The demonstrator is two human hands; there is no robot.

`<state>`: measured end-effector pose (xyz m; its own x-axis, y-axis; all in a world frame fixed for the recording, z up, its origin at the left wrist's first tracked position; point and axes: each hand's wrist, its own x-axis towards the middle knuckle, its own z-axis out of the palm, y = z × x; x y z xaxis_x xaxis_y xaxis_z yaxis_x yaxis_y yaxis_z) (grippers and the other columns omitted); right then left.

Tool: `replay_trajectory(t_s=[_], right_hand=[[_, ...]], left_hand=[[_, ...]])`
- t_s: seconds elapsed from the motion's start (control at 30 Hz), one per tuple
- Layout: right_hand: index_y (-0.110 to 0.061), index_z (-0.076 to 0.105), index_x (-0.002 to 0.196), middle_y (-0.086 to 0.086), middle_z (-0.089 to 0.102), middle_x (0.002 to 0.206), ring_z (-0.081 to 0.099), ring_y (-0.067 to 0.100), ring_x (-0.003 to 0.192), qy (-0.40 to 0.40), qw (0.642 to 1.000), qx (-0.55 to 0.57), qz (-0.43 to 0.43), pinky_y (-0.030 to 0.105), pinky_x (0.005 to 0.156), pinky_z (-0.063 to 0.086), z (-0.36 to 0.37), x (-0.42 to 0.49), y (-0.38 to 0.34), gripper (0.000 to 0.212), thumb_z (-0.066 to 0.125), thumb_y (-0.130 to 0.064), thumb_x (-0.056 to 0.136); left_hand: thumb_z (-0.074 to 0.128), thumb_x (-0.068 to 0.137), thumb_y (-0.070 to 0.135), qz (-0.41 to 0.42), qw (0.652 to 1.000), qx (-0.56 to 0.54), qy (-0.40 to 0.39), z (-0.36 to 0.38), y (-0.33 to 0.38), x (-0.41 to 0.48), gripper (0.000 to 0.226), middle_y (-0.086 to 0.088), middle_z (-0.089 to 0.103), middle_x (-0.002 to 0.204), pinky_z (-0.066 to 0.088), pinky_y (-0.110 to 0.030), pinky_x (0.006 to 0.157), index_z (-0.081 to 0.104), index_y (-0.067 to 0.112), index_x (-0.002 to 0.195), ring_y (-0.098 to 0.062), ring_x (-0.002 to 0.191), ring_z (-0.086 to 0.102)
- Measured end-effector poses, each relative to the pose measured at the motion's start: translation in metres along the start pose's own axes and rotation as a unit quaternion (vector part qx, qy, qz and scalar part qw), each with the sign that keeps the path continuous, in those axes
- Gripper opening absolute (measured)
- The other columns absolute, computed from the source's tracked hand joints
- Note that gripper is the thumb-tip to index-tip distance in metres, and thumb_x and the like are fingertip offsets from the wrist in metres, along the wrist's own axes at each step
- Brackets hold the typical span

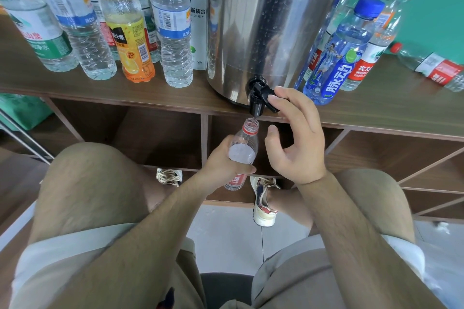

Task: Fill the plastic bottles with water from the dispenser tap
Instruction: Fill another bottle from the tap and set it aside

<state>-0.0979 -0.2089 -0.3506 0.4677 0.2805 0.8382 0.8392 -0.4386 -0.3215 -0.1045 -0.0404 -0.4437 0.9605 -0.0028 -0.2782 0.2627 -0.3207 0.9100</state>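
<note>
The dispenser [271, 20] stands on the shelf [100, 88] between bottle groups [173, 22].

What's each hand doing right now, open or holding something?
Left hand: grips the plastic bottle.
Right hand: open, a fingertip touching the black tap lever.

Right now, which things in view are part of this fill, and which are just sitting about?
In use: small bottle, gripped by the left hand, mouth under the tap; right hand, fingertips on its lever; steel dispenser.
Sitting about: capped bottles standing left of the dispenser; blue-capped bottle on its right; bottle lying on its side, far right.
</note>
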Motion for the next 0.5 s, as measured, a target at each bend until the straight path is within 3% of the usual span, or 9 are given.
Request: replay_trajectory(t_s=[0.5], right_hand=[[-0.011, 0.059, 0.137, 0.007, 0.054, 0.145, 0.047, 0.011, 0.141, -0.002, 1.0, 0.0, 0.003, 0.052, 0.109, 0.049, -0.0006, 0.0004, -0.0019, 0.049, 0.06, -0.005, 0.088]], left_hand=[[0.095, 0.073, 0.023, 0.0, 1.0, -0.008, -0.001, 0.0005, -0.0001, -0.0009, 0.086, 0.007, 0.058, 0.129, 0.052, -0.046, 0.106, 0.043, 0.034, 0.141, -0.022, 0.122, 0.058]])
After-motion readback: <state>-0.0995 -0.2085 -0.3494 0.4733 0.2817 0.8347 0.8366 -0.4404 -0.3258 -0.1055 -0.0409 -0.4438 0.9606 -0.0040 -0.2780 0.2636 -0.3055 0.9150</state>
